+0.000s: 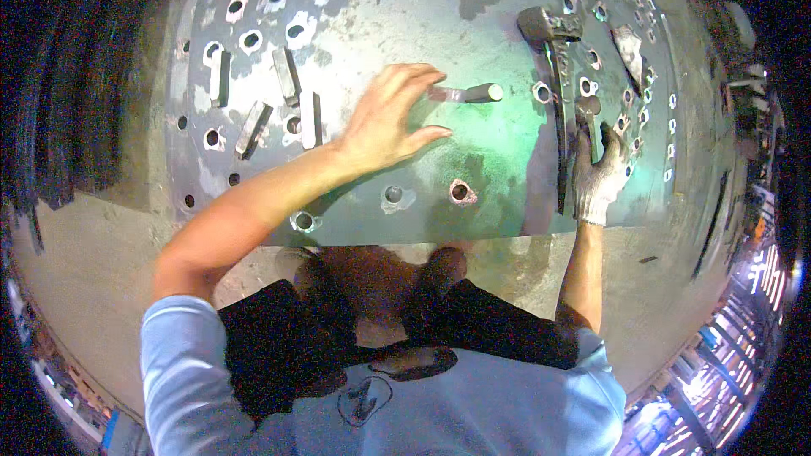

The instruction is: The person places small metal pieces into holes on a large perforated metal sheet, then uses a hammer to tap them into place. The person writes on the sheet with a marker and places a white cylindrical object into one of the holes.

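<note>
My bare left hand [393, 114] is over the middle of a steel plate [363, 42], thumb and fingers apart with nothing held. Just beyond its fingertips lies a short dark rod [484, 93] with a bright end, and a faint reddish smear of light touches the plate between them. In a white glove, my right hand [598, 177] rests low at the plate's right side with thumb and fingers spread. A stubby brownish-grey piece [589, 106] shows at its fingertips; whether they touch it I cannot make out. Left of that hand lies a long-handled hammer [545, 29].
Several narrow metal bars [256, 129] lie on the plate's left part. Round holes with ground, shiny rims, such as one near the front edge [460, 192], are spread across the plate. A pale pointed piece [628, 52] lies at the right. My knees are below the front edge.
</note>
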Action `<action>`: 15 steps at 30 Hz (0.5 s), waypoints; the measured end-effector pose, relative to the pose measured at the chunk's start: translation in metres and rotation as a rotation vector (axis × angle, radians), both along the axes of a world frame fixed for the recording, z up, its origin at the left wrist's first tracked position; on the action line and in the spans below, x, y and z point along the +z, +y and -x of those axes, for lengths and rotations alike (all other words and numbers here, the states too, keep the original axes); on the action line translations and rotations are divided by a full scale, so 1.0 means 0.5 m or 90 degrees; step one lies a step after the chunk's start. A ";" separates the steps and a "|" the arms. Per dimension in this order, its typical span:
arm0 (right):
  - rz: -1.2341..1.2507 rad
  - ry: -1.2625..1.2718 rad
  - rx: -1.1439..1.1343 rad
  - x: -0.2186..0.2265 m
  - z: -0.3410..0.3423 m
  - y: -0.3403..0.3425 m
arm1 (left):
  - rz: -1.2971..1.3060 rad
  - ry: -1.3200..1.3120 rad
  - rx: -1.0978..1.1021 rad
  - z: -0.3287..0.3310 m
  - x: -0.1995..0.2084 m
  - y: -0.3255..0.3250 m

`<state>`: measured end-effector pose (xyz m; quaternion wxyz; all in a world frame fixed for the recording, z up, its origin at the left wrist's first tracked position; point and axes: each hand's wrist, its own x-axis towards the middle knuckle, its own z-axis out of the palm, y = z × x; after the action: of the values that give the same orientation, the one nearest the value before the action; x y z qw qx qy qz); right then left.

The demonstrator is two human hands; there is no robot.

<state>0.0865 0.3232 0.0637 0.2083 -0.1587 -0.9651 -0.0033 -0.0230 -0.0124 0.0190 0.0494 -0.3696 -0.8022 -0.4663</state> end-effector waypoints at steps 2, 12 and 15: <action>0.030 0.012 -0.024 -0.022 -0.023 0.027 | 0.003 -0.017 -0.025 0.011 -0.019 0.058; 0.134 -0.034 -0.109 -0.079 -0.052 0.077 | -0.013 -0.045 -0.017 0.025 -0.044 0.130; 0.131 -0.025 -0.095 -0.080 -0.053 0.079 | -0.022 -0.035 -0.017 0.025 -0.047 0.134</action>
<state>0.1129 0.3628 0.0239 0.1713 -0.2503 -0.9498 0.0769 -0.0354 0.0547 -0.0046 0.0279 -0.3663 -0.7900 -0.4909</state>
